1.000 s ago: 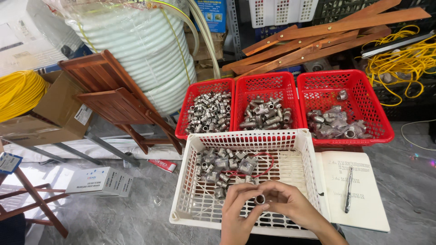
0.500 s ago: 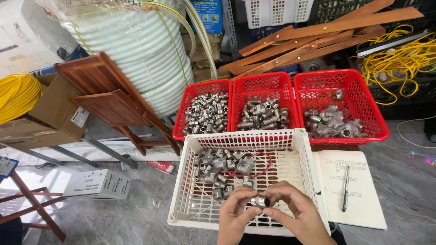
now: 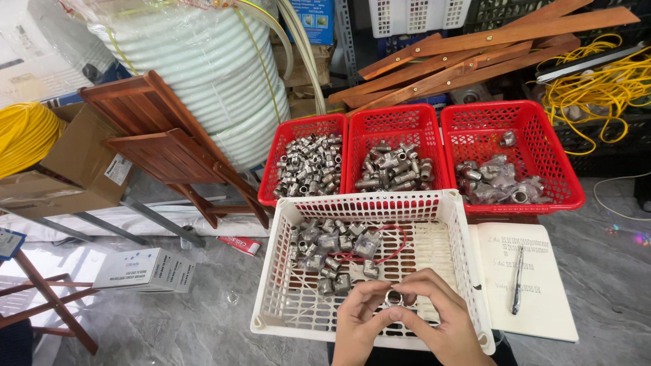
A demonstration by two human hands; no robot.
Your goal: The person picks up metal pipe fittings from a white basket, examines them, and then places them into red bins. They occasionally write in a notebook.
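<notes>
Both of my hands meet over the near side of a white plastic basket. My left hand and my right hand pinch a small round metal fitting between their fingertips. Inside the basket, towards its far left, lies a heap of metal fittings with a thin red band among them. Behind it stand three red baskets: the left one and the middle one hold metal fittings, the right one holds fittings partly in clear bags.
An open notebook with a pen lies right of the white basket. A folded wooden chair leans against a big coil of pale hose. Small cardboard boxes, wooden planks and yellow cable surround the spot.
My hands drew slightly nearer to me and left, still turning the same small fitting between the fingertips. The view shifted a little.
</notes>
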